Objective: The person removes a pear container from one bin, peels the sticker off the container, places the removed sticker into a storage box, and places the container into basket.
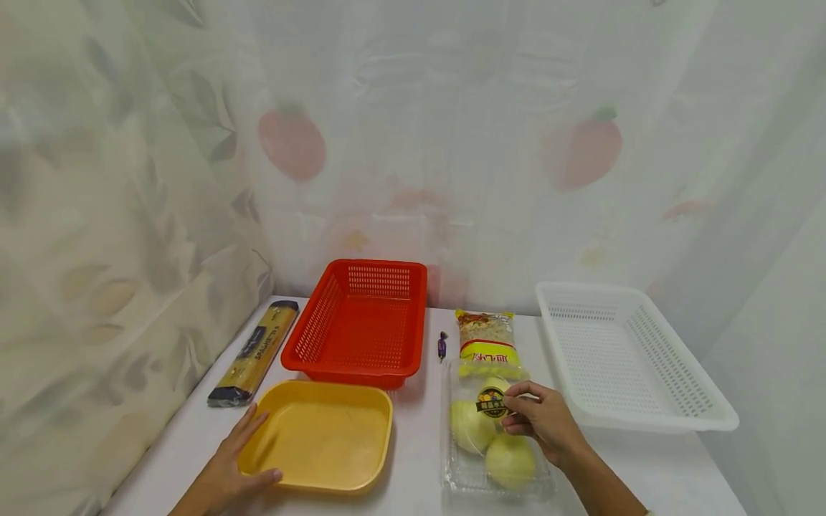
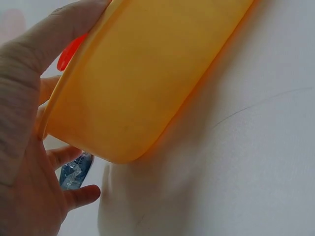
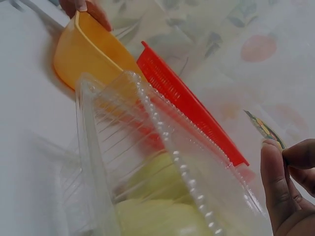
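My right hand (image 1: 540, 419) pinches a round black-and-gold sticker (image 1: 493, 403) between thumb and fingertips. In the right wrist view that sticker (image 3: 266, 129) shows nearly edge-on, apart from the clear plastic clamshell box (image 3: 167, 142). Below the hand, the box (image 1: 464, 481) holds several pale yellow-green round fruits (image 1: 510, 461). At left, my left hand (image 1: 229, 469) rests against the corner of a yellow plastic basin (image 1: 316, 437). Its thumb lies along the near rim and its fingers spread out by the left side, as the left wrist view shows with the basin (image 2: 142, 73).
Behind the yellow basin stands a red basket (image 1: 377, 322), with a spaghetti packet (image 1: 254, 352) to its left. A purple-wrapped candy (image 1: 442, 346) and a yellow-and-clear food bag (image 1: 487, 338) lie behind the box. A white basket (image 1: 626, 358) stands on the right.
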The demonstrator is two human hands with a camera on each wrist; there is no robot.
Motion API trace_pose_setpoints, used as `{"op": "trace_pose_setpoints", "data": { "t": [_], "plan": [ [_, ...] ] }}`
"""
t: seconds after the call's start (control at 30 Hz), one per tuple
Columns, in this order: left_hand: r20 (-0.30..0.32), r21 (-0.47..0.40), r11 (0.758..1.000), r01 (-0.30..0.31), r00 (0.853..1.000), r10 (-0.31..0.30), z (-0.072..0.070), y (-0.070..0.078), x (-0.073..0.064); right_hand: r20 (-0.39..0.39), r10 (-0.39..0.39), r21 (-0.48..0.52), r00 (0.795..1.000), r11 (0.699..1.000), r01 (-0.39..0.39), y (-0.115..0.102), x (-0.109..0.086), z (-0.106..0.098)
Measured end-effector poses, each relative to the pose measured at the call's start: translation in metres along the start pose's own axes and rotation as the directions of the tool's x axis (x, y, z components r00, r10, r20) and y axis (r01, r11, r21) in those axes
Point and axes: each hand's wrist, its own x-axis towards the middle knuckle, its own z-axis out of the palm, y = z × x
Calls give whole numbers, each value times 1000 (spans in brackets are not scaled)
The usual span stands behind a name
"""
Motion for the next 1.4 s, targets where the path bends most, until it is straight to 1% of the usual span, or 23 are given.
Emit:
{"op": "trace_pose_setpoints", "data": {
  "t": [0.1, 0.17, 0.3, 0.37, 0.53, 0.7, 0.9, 1.0, 1.2, 1.4],
  "plan": [
    [-9, 6, 1000, -11, 1000, 11, 1, -1, 0, 33, -12, -12, 999, 1000, 12, -6, 0, 3],
    [-20, 0, 1000, -19, 1000, 19, 2, -1, -1, 40, -11, -11, 999, 1000, 12, -10, 0, 6],
    [-59, -3, 998, -67, 996, 67, 3, 0, -1, 48, -12, -18, 999, 1000, 13, -17, 0, 11],
    [-64, -4, 998, -70, 996, 69, 4, 0, -1, 54, -12, -21, 998, 1000, 13, -20, 0, 14],
    [-47, -19, 999, -34, 998, 33, 4, 1, 1, 80, -25, -13, 996, 1000, 26, -27, 1, 22],
    [-35, -22, 1000, -15, 999, 15, 3, 2, 2, 117, -23, 2, 993, 1000, 23, -35, 1, 33],
    [-2, -15, 999, 44, 999, -44, 0, 4, 2, 146, -29, -13, 989, 999, 31, -46, 0, 49],
    [12, -6, 997, 73, 997, -73, 0, 5, 1, 164, -42, -20, 986, 999, 46, -51, -2, 57],
    [31, -9, 994, 110, 993, -110, 0, 6, 0, 179, -52, -25, 983, 998, 58, -56, -3, 71],
    [73, -18, 983, 180, 981, -179, -1, 7, 0, 198, -59, -29, 978, 997, 66, -61, -5, 82]
  ]
}}
